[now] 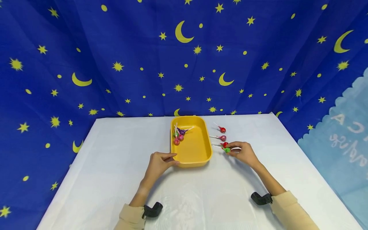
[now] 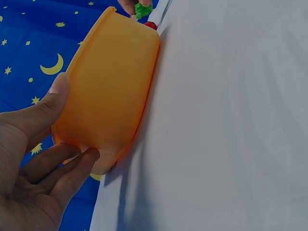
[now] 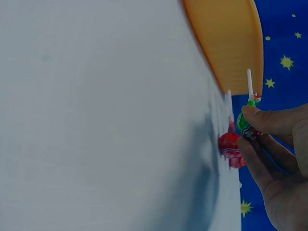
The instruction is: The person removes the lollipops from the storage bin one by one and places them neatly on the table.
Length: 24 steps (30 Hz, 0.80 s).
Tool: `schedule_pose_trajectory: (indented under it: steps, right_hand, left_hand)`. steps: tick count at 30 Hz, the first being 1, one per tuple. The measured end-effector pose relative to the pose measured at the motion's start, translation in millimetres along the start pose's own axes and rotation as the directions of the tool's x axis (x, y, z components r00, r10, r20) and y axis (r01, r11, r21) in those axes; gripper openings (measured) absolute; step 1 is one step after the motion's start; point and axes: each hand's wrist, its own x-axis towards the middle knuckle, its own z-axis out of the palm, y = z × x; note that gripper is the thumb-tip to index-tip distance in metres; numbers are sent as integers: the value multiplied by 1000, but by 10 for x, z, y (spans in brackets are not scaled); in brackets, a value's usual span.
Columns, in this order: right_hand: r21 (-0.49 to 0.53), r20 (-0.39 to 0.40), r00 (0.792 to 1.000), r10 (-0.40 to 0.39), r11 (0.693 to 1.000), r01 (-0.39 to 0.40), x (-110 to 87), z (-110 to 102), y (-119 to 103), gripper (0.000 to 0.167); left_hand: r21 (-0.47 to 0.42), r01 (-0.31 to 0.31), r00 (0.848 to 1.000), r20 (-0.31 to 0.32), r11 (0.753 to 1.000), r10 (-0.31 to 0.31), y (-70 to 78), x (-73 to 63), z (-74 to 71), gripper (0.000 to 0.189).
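Note:
A yellow plastic tray (image 1: pixel 195 150) stands on the white table, and my left hand (image 1: pixel 158 164) grips its near left corner, thumb and fingers on either side. Several wrapped lollipops lie at the tray's far left, among them a purple one (image 1: pixel 182 131) and a red one (image 1: pixel 176 141). To the right of the tray, my right hand (image 1: pixel 243 154) pinches a green lollipop (image 3: pixel 243 122) by its wrapped head, stick outward. Just beyond it a red lollipop (image 1: pixel 225 144) lies on the table, partly hidden by the fingers.
Farther back in the same row lie a pink lollipop (image 1: pixel 222 138) and another red lollipop (image 1: pixel 222 129), sticks toward the tray. A blue curtain (image 1: pixel 143 57) with moons and stars hangs behind the white table (image 1: pixel 120 140). Light blue cloth (image 1: pixel 342 153) hangs at the right.

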Motion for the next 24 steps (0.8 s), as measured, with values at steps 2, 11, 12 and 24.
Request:
schedule_pose_trajectory:
  steps: [2,11,12,24]
  right_hand:
    - [-9,4,1000,-7,1000,8,-22,-6,16,29]
    - [-59,35,999,-29,998,31,-64,6,-33,28]
    - [-74,38,999,-36,997,39,-69,15,-22,28]
    - [-61,-8,999,-35,998,35,-103,139,135,27]
  left_hand:
    - [0,-1,1000,13,1000,1,14,2,1,29]
    - [-13,-1,999,42,1000,1,-27,-8,-55,32]
    - [-12,4,999,40,1000,-3,-30,-14,-55,32]
    - [-21,-26,999,39,999,27,-22,-28,-55,32]
